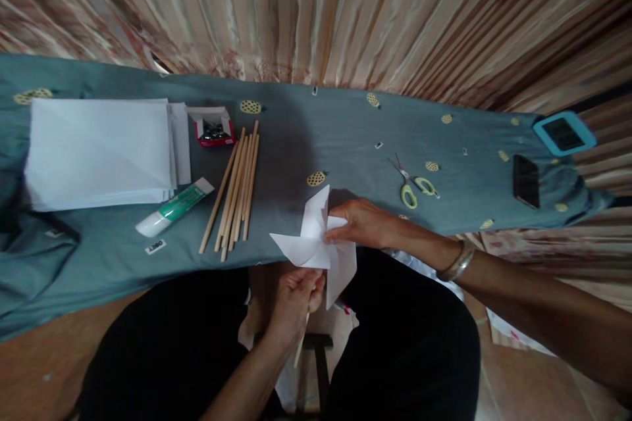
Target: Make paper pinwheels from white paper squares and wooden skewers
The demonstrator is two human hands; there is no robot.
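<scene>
We hold a white paper pinwheel just off the near edge of the blue-grey cloth, above our lap. Our right hand pinches the pinwheel's centre from the right, fingers closed on the folded flaps. Our left hand sits just below the pinwheel, clenched around a thin wooden stick whose lower end pokes out beneath the fist; the stick's top is hidden behind the paper.

Left of the pinwheel, on the cloth, lies a bundle of wooden sticks, fanned slightly. Farther left of the pinwheel is a green and white glue tube, then a stack of white paper. Beyond the sticks, up and left of the pinwheel, a small red box stands open. To the pinwheel's upper right lie green-handled scissors, and well beyond them a dark phone and a blue-framed device.
</scene>
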